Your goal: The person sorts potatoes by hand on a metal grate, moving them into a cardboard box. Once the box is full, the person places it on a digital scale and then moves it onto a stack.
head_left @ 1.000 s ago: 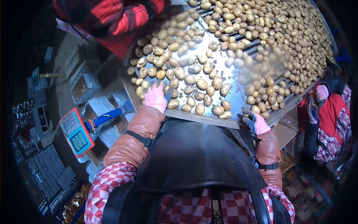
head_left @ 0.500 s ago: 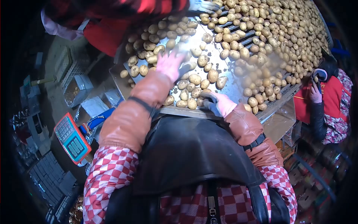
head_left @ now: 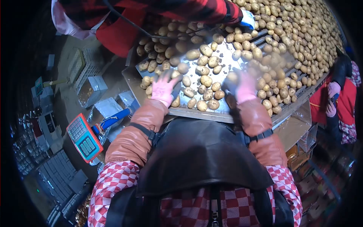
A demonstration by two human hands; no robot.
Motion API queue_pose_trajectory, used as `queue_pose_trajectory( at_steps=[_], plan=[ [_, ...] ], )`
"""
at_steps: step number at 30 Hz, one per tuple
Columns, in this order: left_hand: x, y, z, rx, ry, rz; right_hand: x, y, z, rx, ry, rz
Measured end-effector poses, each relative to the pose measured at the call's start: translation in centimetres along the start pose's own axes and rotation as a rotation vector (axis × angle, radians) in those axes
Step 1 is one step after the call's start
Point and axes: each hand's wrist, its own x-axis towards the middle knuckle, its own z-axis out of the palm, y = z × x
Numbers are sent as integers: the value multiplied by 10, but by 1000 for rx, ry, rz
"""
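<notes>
Many potatoes [head_left: 206, 80] lie on a metal sorting table [head_left: 192, 113] in front of me. My left hand [head_left: 165, 87], in a pink and dark glove, rests with fingers spread among the potatoes near the table's left side. Several potatoes touch or lie close to its fingertips. My right hand [head_left: 242, 86], gloved the same way, is over the middle of the table, beside the loose potatoes. Its fingers are smeared by motion, and a blurred potato shows near them.
A co-worker's gloved hand [head_left: 247, 19] reaches in at the top. Another person in a red apron [head_left: 336, 100] stands at right. A scale display [head_left: 85, 139] with a blue post is at left, near boxes and a crate [head_left: 87, 68]. A large potato heap [head_left: 295, 34] fills the upper right.
My left hand has moved back and down from the upper potatoes. My right hand has shifted right and up. The co-worker's gloved hand is farther right. The whole view has shifted slightly.
</notes>
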Motion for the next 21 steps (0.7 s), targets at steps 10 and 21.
queue_pose_trajectory(
  at_steps=[10,21],
  plan=[
    [188,0,-12,-82,-133,-430,-190,136,-114,-463,428,674],
    [37,21,-7,59,-143,57,-43,30,-24,280,-153,503]
  ],
)
